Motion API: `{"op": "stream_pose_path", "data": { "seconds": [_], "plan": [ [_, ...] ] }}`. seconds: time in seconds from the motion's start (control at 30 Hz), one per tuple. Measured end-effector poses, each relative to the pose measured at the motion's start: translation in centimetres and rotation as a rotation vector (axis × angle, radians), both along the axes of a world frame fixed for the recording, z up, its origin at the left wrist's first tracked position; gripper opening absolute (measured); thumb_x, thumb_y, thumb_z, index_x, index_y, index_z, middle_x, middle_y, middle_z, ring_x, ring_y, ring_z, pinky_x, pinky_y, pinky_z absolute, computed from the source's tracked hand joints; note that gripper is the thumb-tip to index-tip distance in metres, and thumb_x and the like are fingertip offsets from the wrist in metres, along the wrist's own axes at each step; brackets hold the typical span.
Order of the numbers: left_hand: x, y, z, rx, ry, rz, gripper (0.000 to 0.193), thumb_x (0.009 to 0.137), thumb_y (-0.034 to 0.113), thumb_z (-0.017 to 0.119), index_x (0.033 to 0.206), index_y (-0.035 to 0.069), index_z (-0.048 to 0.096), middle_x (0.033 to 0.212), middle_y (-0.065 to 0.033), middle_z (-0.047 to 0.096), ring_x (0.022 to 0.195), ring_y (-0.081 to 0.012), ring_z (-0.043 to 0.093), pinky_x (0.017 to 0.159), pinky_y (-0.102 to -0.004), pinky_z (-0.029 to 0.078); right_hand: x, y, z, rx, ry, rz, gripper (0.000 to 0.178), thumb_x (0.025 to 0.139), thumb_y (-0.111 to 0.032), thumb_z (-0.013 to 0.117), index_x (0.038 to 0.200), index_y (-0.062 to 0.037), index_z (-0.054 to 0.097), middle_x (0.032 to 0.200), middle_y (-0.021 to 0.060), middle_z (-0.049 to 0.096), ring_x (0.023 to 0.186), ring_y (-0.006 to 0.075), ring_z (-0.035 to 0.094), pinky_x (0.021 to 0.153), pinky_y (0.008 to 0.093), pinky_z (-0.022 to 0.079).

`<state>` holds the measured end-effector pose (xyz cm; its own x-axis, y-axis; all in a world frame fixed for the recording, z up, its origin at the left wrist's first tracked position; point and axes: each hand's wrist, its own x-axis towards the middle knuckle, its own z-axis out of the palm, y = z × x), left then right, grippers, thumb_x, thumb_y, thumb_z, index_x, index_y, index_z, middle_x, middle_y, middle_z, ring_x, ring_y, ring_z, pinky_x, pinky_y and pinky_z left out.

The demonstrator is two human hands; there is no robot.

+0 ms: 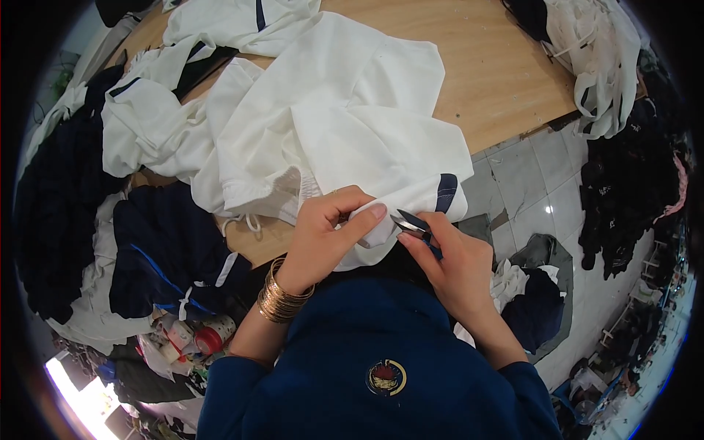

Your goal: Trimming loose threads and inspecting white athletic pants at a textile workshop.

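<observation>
Well to the left of the grip, space is being taken up by a dark pile [55, 191], and nearer in, by navy cloth [165, 242] edged partly in bright blue. Below that cloth, a red lid [211, 339] is being surrounded by clutter. Bangles [284, 295] are being worn just behind the left hand [326, 231], by which a fold of the white garment [345, 132] is being pinched between thumb and fingers; the rest is being spread beyond the grip, over the table [499, 81]. Just right of that pinch, snips [412, 224] are being gripped, their blade tips slightly apart at the fold. Just beyond them, a navy stripe [446, 193] is being shown on the cloth. The snips are being held by the right hand [458, 268], between thumb and fingers. Right of it, below the table, clothes are being held in a grey bag [559, 262]. Farther right, the table's corner is being covered by a white pile [605, 66], with black clothes [620, 191] being heaped nearer.
</observation>
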<state>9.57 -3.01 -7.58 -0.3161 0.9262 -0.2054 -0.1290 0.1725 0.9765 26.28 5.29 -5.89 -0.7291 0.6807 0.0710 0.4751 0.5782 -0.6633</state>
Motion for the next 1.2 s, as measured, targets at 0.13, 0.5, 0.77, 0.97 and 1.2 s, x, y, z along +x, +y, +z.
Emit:
{"op": "stream_pose_path", "data": {
  "seconds": [0.13, 0.5, 0.77, 0.97, 1.2],
  "plan": [
    [0.0, 0.2, 0.0, -0.017, 0.027, -0.015, 0.016, 0.086, 0.012, 0.060, 0.084, -0.004, 0.063, 0.072, -0.0003, 0.056, 0.064, -0.0047, 0.050, 0.057, -0.0201, 0.039, 0.2, 0.2, -0.2, 0.002, -0.003, -0.011, 0.022, 0.082, -0.025, 0.064, 0.092, -0.0081, 0.055, 0.068, 0.0045, 0.061, 0.052, 0.0199, 0.058, 0.044, 0.0291, 0.041],
    [0.7, 0.4, 0.3, -0.040, -0.004, 0.017, 0.019, 0.086, 0.015, 0.061, 0.085, -0.003, 0.064, 0.072, 0.0000, 0.058, 0.065, -0.0047, 0.053, 0.058, -0.0199, 0.042, 0.3, 0.1, -0.5, 0.036, 0.015, -0.031, 0.021, 0.083, -0.025, 0.064, 0.092, -0.0076, 0.056, 0.067, 0.0044, 0.061, 0.051, 0.0194, 0.058, 0.044, 0.0289, 0.041],
    [0.9, 0.6, 0.2, -0.045, -0.107, 0.030, 0.019, 0.088, 0.016, 0.060, 0.088, -0.003, 0.064, 0.074, -0.0008, 0.061, 0.067, -0.0038, 0.055, 0.060, -0.0186, 0.044, 0.1, 0.0, -0.6, 0.017, 0.044, -0.053, 0.021, 0.082, -0.022, 0.065, 0.091, -0.0060, 0.055, 0.068, 0.0045, 0.061, 0.052, 0.0188, 0.058, 0.044, 0.0280, 0.041],
    [1.1, 0.8, 0.2, -0.063, -0.135, 0.052, 0.014, 0.087, 0.011, 0.059, 0.086, -0.003, 0.062, 0.076, -0.0016, 0.062, 0.068, -0.0047, 0.054, 0.063, -0.0193, 0.043, 0.2, 0.0, -1.0, 0.045, 0.056, -0.050, 0.022, 0.082, -0.022, 0.065, 0.091, -0.0058, 0.054, 0.069, 0.0053, 0.060, 0.051, 0.0194, 0.058, 0.044, 0.0287, 0.041],
    [1.6, 0.9, 0.0, -0.033, -0.077, 0.055, 0.019, 0.088, 0.017, 0.060, 0.088, -0.002, 0.063, 0.073, -0.0003, 0.062, 0.066, -0.0030, 0.055, 0.059, -0.0179, 0.044, 0.2, 0.0, -1.1, 0.106, 0.053, -0.068, 0.021, 0.083, -0.023, 0.064, 0.089, -0.0062, 0.054, 0.066, 0.0051, 0.059, 0.050, 0.0198, 0.057, 0.043, 0.0292, 0.041]
  ]
}}
